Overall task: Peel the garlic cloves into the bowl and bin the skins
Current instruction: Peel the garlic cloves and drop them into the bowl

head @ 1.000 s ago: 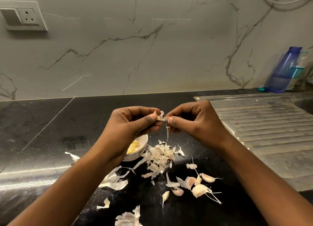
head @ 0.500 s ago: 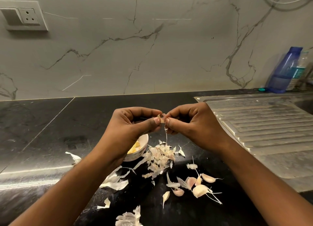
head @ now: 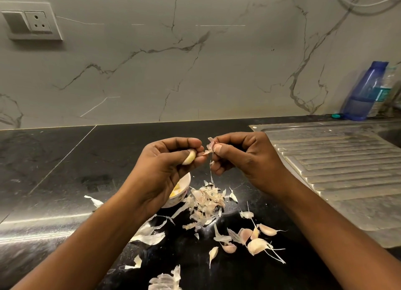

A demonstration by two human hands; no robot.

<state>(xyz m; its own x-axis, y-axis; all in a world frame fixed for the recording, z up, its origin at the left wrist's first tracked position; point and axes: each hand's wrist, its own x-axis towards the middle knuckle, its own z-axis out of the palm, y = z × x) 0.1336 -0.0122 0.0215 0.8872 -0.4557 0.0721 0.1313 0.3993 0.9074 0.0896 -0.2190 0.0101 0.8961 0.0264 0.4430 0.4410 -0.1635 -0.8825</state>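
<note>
My left hand (head: 165,166) grips a pale, bare garlic clove (head: 189,157) above the black counter. Just to its right, my right hand (head: 243,157) pinches a piece of pinkish garlic skin (head: 210,147), with a thin strand hanging down from it. A small white bowl (head: 182,193) with yellowish peeled cloves sits under my left hand, half hidden by it. A pile of skins (head: 206,205) lies right of the bowl. Several unpeeled cloves (head: 253,239) lie nearer to me on the counter.
Loose skins (head: 149,235) are scattered over the counter front and left. A ribbed steel draining board (head: 329,166) and sink fill the right. A blue bottle (head: 364,92) stands at the back right by the marble wall. A wall socket (head: 32,21) is at upper left.
The skin has come off the clove. My right hand has drawn slightly right with the skin, and the bare clove now shows in my left hand.
</note>
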